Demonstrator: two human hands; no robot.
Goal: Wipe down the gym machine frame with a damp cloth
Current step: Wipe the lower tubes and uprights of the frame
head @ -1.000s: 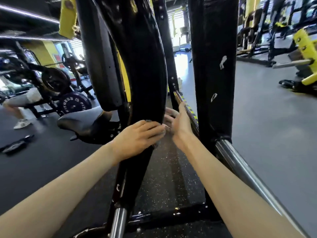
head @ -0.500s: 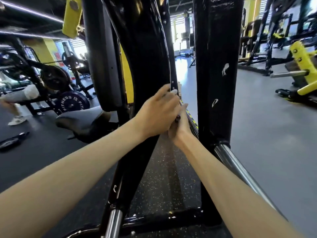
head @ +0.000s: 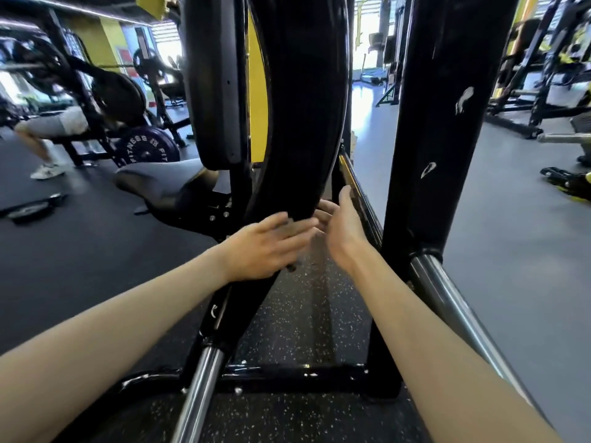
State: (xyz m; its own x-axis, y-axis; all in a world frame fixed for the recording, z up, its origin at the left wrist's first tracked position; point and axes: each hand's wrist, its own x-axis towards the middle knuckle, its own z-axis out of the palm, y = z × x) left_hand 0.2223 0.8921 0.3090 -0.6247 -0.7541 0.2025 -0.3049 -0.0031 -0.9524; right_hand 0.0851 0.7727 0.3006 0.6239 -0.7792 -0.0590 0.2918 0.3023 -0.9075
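Frame (head: 297, 123) behind left hand (head: 262, 247) (blurred), beside right hand (head: 343, 231).

Bright window (head: 367, 43) glare behind; fisheye-bent edges; left hand (head: 265, 244) motion-blurred.

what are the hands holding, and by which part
Nothing is plainly held. The left hand lies flat and blurred across the curved black frame bar; the right hand is open beside it, fingers behind the bar.
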